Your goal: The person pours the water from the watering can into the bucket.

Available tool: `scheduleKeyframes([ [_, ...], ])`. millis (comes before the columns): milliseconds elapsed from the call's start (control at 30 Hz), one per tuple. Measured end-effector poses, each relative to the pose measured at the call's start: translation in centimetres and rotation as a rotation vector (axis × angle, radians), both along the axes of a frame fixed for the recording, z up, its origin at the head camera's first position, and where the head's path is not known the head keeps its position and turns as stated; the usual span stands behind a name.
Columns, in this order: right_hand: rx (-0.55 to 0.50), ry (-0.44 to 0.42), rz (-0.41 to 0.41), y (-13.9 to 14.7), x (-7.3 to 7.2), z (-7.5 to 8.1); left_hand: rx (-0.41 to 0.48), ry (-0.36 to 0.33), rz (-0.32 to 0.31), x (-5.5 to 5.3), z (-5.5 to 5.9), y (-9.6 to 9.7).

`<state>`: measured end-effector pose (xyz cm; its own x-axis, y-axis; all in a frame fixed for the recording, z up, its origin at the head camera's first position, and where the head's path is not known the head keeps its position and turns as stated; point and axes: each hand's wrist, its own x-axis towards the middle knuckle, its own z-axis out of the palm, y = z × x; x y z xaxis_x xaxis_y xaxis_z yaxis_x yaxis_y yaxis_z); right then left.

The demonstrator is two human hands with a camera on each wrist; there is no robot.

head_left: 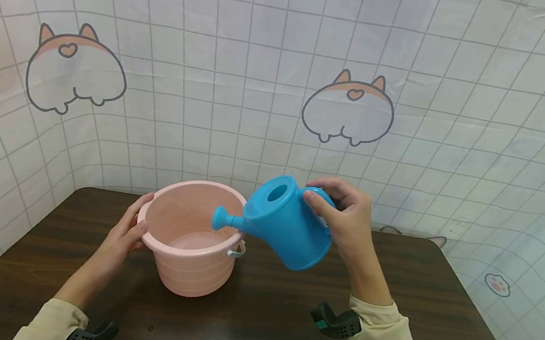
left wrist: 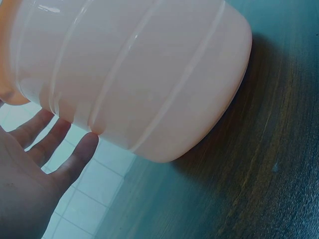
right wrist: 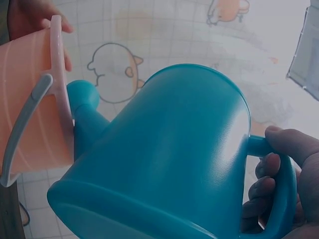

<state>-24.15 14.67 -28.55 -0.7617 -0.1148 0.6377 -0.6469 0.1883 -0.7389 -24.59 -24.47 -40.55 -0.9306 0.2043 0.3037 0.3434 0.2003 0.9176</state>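
Note:
A pink plastic bucket (head_left: 193, 273) stands on the dark wooden table. My left hand (head_left: 121, 235) grips its left rim, and fingertips show over that rim in the right wrist view. In the left wrist view, fingers of the left hand (left wrist: 37, 169) lie along the bucket's side. My right hand (head_left: 347, 219) holds a blue watering can (head_left: 290, 228) by its handle, raised above the table and tilted to the left. The can's spout head (head_left: 221, 219) reaches over the bucket's right rim. Small specks dot the bucket's inner wall; whether water is flowing I cannot tell.
A grey bucket handle (right wrist: 25, 129) hangs down the bucket's outer side. Behind the table (head_left: 269, 334) hangs a white gridded curtain (head_left: 245, 72) printed with cartoon animals. Dark bands (head_left: 334, 322) sit on both wrists.

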Motion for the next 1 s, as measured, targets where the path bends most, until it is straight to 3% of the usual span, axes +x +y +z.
scheduleKeyframes([
  [1000, -0.008, -0.012, 0.009, -0.02, 0.08, 0.05, -0.019, 0.001, 0.009, -0.02, 0.04, -0.02],
])
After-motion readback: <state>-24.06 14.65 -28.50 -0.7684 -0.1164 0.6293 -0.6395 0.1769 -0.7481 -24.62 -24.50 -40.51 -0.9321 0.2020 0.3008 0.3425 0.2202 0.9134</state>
